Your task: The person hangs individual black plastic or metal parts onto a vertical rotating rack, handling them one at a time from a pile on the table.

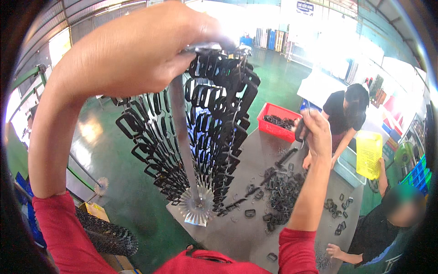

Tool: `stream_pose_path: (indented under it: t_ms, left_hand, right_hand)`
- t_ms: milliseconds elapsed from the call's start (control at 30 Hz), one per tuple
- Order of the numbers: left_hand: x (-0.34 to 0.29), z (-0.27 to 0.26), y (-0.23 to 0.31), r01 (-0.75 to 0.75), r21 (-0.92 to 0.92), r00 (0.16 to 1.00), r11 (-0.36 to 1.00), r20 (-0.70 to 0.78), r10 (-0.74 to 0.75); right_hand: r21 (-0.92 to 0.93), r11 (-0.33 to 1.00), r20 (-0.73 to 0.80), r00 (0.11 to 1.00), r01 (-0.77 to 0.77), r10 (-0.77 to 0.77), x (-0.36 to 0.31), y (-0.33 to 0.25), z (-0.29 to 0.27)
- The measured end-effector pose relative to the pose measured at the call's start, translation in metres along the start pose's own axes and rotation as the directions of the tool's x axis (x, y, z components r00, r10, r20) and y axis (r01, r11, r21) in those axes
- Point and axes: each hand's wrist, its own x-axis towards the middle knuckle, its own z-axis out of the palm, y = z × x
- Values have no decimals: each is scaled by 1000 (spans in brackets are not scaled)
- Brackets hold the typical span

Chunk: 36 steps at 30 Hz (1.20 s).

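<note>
A tall metal rack stands before me, its central rod (181,130) ending in a slotted disc (196,208) at the lower end. Chains of black oblong rings (205,121) run around the rod in long columns. My left hand (178,39) is closed at the rack's top, gripping it near the upper rim; its fingertips are partly hidden and blurred. Raised to the right, my right hand (318,130) pinches a black ring (300,131) between thumb and fingers, apart from the rack.
On the grey table (237,237) lies a heap of loose black rings (283,192). A red basket (262,123) with black parts sits at the far edge. Two co-workers are at the right, one holding a yellow basket (368,155). Another loaded rack (107,235) is at lower left.
</note>
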Motion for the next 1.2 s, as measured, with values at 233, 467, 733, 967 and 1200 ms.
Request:
stream_pose_path:
  t_ms: [233, 467, 733, 967, 1200]
  left_hand:
    - [-15, -8, -2, -28, 28, 1000, 999, 10, 28]
    - [-7, -14, 9, -77, 76, 996, 994, 51, 73]
    - [-4, -3, 0, -23, 180, 998, 983, 54, 13]
    - [-2, -5, 10, 38, 147, 998, 988, 46, -45]
    - [-10, -3, 1, 62, 179, 997, 982, 27, -68]
  right_hand:
    - [-419, 865, -270, 948, -275, 171, -16, 135, -165]
    - [-909, 418, -107, 972, -9, -211, -20, 113, -107]
    - [-447, 636, -35, 699, 629, -715, -53, -49, 139]
    - [-619, 591, -64, 716, 518, -695, -31, -55, 189]
    - [141, 923, 8, 932, 357, -362, -18, -51, 185]
